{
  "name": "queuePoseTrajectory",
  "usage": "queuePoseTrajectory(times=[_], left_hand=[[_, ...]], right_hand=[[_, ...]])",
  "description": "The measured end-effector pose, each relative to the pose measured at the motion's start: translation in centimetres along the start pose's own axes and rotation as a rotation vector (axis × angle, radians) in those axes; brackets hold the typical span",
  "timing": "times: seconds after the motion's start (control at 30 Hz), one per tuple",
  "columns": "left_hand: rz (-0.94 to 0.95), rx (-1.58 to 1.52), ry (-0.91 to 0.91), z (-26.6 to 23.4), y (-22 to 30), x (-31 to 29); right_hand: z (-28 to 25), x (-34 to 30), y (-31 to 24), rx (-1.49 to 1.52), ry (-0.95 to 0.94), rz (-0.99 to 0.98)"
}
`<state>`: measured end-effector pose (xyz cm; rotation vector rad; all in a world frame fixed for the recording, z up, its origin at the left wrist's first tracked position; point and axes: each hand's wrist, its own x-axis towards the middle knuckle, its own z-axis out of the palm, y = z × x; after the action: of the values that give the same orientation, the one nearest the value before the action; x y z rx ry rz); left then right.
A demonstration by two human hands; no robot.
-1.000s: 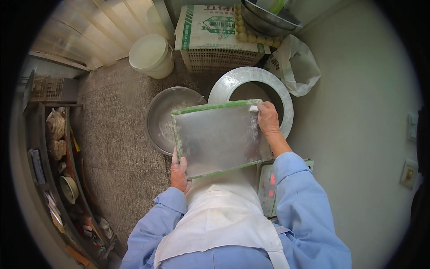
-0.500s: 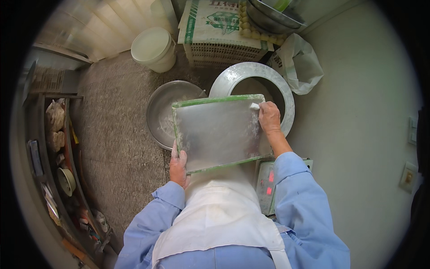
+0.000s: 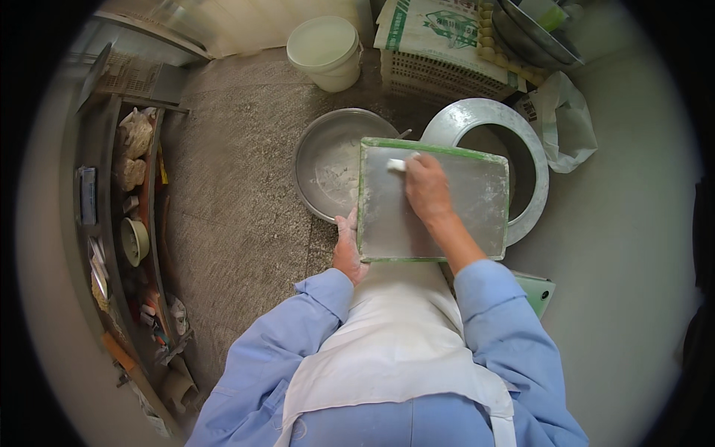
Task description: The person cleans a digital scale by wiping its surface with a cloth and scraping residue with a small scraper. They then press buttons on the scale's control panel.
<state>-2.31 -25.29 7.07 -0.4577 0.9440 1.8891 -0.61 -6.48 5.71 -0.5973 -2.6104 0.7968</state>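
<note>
A rectangular grey tray [image 3: 462, 194] with a green rim and white powdery smears is held up in front of me. My left hand [image 3: 348, 252] grips its lower left edge, with some fingers hidden behind it. Near the tray's upper left part, my right hand [image 3: 428, 188] is closed on a small white wad [image 3: 397, 165], perhaps cloth or paper, against the surface. The right forearm crosses over the tray. Behind it, partly covered, are a wide metal bowl [image 3: 320, 160] with white powder and a large metal ring-shaped rim [image 3: 530, 149] around a dark opening.
A white lidded bucket [image 3: 324, 48] stands at the back on the rough grey floor [image 3: 238, 164]. Right of it is a crate [image 3: 439, 74] topped by a printed sack, beside a white plastic bag [image 3: 570, 123]. A cluttered shelf [image 3: 112, 186] runs along the left; a scale [image 3: 538, 292] is partly behind my right arm.
My right hand has moved with the white wad from the tray's upper right corner leftward across its surface. The left hand keeps its edge grip. The whole view has shifted.
</note>
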Motion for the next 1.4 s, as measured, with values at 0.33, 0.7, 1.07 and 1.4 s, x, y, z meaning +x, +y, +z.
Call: queuePoseTrajectory(times=[0.33, 0.7, 1.07, 1.4], left_hand=[[-0.06, -0.074, 0.111, -0.8, -1.3, 0.0], [-0.052, 0.169, 0.015, -2.3, -1.9, 0.5], [-0.205, 0.188, -0.077, -3.4, 0.2, 2.2], [-0.28, 0.464, -0.367, -0.6, 2.9, 4.7]], right_hand=[[-2.1, -8.1, -5.6, 0.089, -0.482, -0.456], [-11.0, -13.6, 8.5, -0.226, -0.12, -0.043], [-22.3, -23.5, 17.7, -0.33, 0.388, 0.897], [-18.7, -35.8, 5.3, 0.85, 0.979, 1.215]])
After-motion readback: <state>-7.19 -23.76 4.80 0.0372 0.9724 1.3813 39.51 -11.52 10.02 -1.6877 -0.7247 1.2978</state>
